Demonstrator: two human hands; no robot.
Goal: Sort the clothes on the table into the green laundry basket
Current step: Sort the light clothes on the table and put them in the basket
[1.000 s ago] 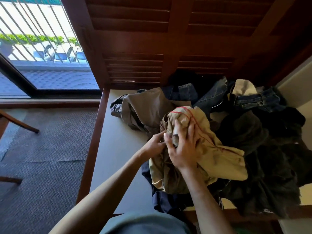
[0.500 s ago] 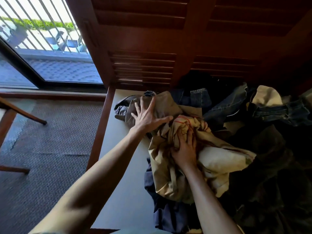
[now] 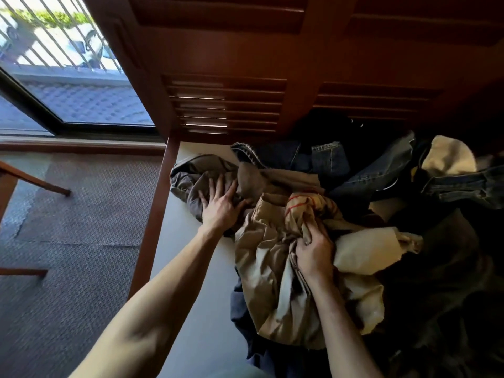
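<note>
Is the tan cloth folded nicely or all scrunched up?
Scrunched up. The tan cloth lies in bunched wrinkles, and the right hand grips a fistful of it.

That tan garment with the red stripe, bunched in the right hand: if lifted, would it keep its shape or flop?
Probably flop: the tan garment is already crumpled into soft folds where the right hand grips it. It looks thin, so likely light. It overlaps the navy cloth beneath, so it might drag that along.
</note>
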